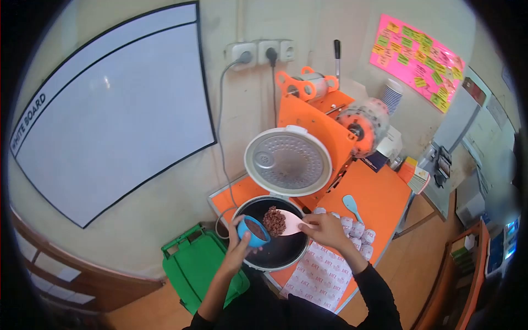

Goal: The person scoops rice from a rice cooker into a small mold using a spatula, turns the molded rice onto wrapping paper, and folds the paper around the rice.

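A small blue bowl is clamped by the left hand's fingers over an open white rice cooker, a rice-heaped pink paddle pinched by the right hand's; printed-paper bundles are wrapped, flat sheets unused.

Pink paddle holds seemingly brown rice beside blue bowl.

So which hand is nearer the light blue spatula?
Right. The right hand, on the pink paddle, is left of the spatula and nearer the body; the left hand, with the blue bowl, is farther left, at the cooker.
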A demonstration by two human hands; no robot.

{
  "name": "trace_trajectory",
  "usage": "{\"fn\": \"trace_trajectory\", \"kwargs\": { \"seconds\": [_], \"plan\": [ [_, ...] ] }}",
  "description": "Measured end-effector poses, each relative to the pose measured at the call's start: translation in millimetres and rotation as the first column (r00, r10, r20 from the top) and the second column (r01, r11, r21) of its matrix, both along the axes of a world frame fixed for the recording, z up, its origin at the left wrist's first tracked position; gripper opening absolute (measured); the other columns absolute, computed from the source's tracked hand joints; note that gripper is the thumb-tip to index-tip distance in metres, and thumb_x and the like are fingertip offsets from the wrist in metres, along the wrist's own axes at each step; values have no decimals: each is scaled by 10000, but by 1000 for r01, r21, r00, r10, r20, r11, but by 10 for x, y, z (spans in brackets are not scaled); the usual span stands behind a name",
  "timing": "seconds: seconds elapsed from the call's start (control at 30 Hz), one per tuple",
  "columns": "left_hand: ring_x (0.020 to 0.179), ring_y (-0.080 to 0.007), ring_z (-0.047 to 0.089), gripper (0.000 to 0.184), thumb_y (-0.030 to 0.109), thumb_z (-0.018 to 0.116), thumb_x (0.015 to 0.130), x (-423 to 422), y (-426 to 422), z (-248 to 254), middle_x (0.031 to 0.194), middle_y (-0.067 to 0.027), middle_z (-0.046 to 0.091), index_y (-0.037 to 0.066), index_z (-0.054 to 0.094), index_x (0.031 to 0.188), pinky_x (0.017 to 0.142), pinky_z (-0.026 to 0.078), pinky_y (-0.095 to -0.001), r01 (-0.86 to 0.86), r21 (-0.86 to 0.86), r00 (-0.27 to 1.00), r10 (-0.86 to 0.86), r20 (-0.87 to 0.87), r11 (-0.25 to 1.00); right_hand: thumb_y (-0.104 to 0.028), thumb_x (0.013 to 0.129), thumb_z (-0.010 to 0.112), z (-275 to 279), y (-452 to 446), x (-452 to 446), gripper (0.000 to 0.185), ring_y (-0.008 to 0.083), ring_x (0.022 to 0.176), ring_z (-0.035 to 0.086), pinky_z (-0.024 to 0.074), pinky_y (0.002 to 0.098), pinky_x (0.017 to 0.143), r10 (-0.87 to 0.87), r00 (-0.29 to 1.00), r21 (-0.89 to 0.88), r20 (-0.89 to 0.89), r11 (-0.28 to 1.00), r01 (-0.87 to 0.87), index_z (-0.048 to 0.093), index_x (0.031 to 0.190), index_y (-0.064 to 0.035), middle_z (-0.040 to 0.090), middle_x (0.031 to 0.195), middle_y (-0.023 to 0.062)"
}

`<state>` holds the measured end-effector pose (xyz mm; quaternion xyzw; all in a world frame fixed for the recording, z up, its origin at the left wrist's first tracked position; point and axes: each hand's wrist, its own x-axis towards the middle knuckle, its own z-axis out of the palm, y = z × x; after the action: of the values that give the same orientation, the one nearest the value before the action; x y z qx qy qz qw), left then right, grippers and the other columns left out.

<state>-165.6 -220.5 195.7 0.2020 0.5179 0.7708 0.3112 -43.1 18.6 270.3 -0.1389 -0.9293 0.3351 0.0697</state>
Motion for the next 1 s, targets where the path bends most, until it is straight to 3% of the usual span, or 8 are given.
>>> {"fn": "trace_trajectory", "kwargs": {
  "seconds": [0.1,0.27,0.5,0.63,0.7,0.77,0.83,1.0],
  "plan": [
    [875,-180,556,532,426,454,999,96,216,-2,1191,-103,451,191,192,1398,663,472,-279,154,-24,986,-152,69,988,-334,815,639,42,-247,135,278,285,654,661,511,415,612,-117,992,322,-50,938,127,664,816,-57,666,726,126],
    [874,-168,545,487,504,485,968,208,546,40,1141,-76,463,240,264,1313,649,469,-278,91,-214,985,-56,162,973,-178,792,618,-240,-554,273,182,218,554,622,472,352,518,194,946,652,-260,758,24,526,672,-78,560,603,61],
    [897,-166,541,456,503,513,956,-252,540,103,1099,-39,484,252,324,1286,656,455,-272,484,-184,869,-445,217,855,-135,751,603,-305,-717,266,135,188,522,582,422,315,494,237,885,653,-401,752,95,510,669,-83,527,588,40],
    [1052,-232,542,487,444,510,967,-247,425,78,1250,-80,450,259,296,1363,706,478,-347,469,-87,878,-453,158,879,-144,712,582,-300,-1031,197,93,141,514,545,387,283,486,142,923,799,-358,558,224,544,669,-71,480,567,19],
    [1146,-275,507,542,444,529,955,-181,384,38,1328,-98,394,260,257,1387,825,482,-419,474,-56,870,-457,185,879,-125,798,616,-245,-1125,136,201,156,427,516,418,326,443,72,957,882,-282,412,229,516,631,-74,449,490,12],
    [1089,-253,518,501,354,513,983,-166,343,-17,1308,-101,400,266,219,1379,774,477,-391,351,93,912,-362,190,932,-143,807,624,-229,-999,70,209,189,418,523,414,343,437,77,944,847,-321,469,249,532,634,-71,470,489,24],
    [1145,-288,508,557,269,559,966,-197,247,34,1328,-122,386,255,185,1379,831,505,-443,370,138,905,-390,171,919,-145,704,608,-115,-832,74,104,224,491,585,434,339,487,-12,939,600,-345,766,230,563,684,-52,555,564,75],
    [1272,-316,438,812,-13,699,782,-192,125,73,1337,-114,360,209,188,1372,999,466,-499,259,213,945,-293,145,942,-216,840,627,140,-527,186,141,263,432,568,419,386,425,-136,898,533,-418,764,364,629,808,-78,583,556,75]
  ]
}}
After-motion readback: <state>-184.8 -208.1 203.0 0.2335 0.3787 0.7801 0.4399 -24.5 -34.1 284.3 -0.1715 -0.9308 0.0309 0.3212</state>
